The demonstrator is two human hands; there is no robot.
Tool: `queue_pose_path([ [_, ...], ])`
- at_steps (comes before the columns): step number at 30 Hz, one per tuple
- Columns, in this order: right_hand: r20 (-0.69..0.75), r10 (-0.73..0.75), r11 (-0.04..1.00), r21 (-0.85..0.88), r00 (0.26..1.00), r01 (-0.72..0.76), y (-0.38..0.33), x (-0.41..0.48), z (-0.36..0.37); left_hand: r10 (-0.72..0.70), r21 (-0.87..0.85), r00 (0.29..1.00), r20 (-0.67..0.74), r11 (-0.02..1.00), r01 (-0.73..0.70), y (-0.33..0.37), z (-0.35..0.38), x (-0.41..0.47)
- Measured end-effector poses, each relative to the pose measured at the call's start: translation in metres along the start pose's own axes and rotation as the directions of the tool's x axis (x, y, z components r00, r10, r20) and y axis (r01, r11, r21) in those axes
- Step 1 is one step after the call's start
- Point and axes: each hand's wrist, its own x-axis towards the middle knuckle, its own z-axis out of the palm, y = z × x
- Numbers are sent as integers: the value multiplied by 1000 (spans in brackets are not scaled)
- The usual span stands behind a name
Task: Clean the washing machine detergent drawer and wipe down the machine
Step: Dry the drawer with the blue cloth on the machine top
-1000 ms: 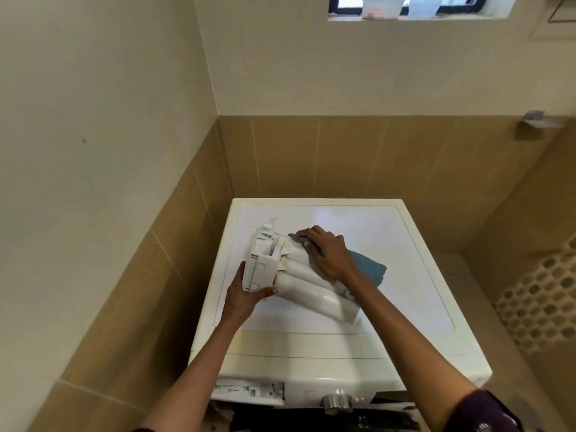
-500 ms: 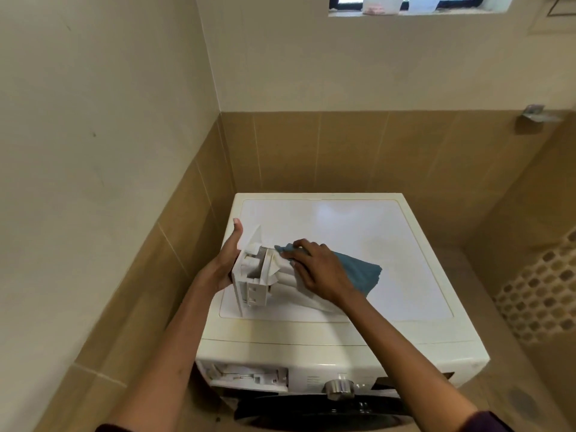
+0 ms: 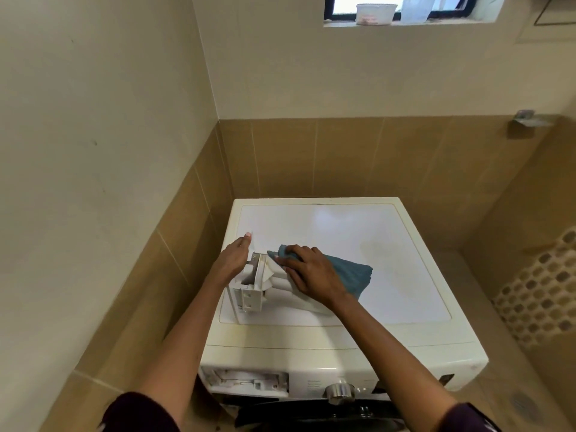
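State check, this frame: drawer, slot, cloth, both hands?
drawer: out, lying on machine top
slot: open, no drawer in it
left hand: fingers straight, against drawer's left side
right hand: grips cloth, presses it on drawer
cloth: bunched at fingertips, rest lying on machine top

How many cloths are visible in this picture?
1. The blue cloth lies on the washing machine top, held by the right hand against the detergent drawer. The hand hides part of it.
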Motion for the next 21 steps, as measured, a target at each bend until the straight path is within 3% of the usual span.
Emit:
queue_pose_path([
  [5, 45, -22, 1000, 2, 999, 22, 20, -13, -11, 69, 37, 997, 19, 997, -70, -3, -4, -6],
  [12, 10, 165, 985, -49, 986, -165, 53, -70, -42, 102, 105, 995, -4, 989, -101, -3, -3, -7],
  [21, 91, 115, 993, 30, 989, -118, 2, -1, -9, 96, 98, 995, -3, 991, -95, -3, -4, -6],
])
